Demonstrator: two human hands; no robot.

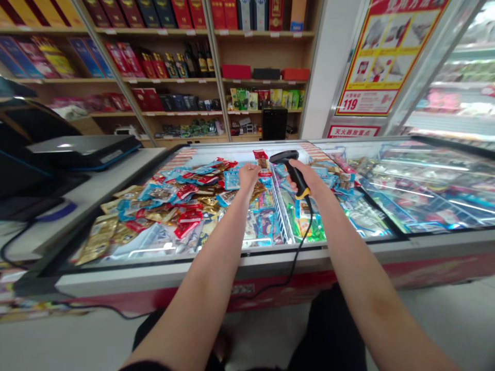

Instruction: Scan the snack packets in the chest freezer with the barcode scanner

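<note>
Barcode scanner [290,169], black with a yellow band, just right of frame centre, above the chest freezer [216,260]. Clasped by the handle in the right hand [309,181], fingers wrapped tight around it, head aimed left. Black cable [299,252] hanging from the handle down over the freezer's front rim. Left hand [248,175] just beside at centre, fingers closed on a red-topped packet [260,154] standing upright before the scanner head; its print too small to read. Heaped blue, red and gold snack packets [174,206] at centre left. Upper right: red and yellow poster [382,51] reading "119"; below it a red sign [352,132] with white characters, "灭火器放置点".
</note>
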